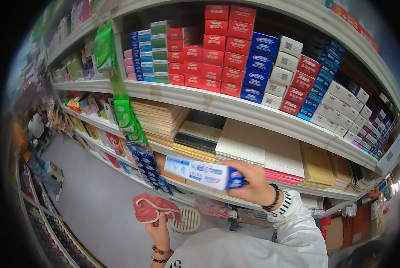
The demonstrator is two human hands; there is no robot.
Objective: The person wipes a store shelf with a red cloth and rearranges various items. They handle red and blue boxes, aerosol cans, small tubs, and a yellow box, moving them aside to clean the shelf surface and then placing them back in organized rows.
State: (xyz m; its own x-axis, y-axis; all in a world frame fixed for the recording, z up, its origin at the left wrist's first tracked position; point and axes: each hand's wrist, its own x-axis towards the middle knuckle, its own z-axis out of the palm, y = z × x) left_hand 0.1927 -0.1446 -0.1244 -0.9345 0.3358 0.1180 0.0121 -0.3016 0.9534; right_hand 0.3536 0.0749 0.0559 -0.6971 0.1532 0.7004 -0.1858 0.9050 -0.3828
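My right hand [253, 182] holds a white and blue toothpaste box [200, 173] by its blue end, in front of the shelf of paper stacks. My left hand [159, 231] pinches a crumpled red cloth with a white edge [149, 207] lower down, over the grey floor. The held box is slightly blurred. Above both hands, stacked toothpaste boxes line a white shelf: red ones [213, 57], blue ones [256, 80], white ones with printed codes [282, 74] and small white ones [342, 100].
Beneath the boxes lie stacks of white paper pads [242, 140] and brown envelopes [156, 117]. Green packets [104, 48] hang on a strip at a shelf upright. A round plastic stool [186, 219] stands on the floor below. At the left, people [26, 144] are in the aisle.
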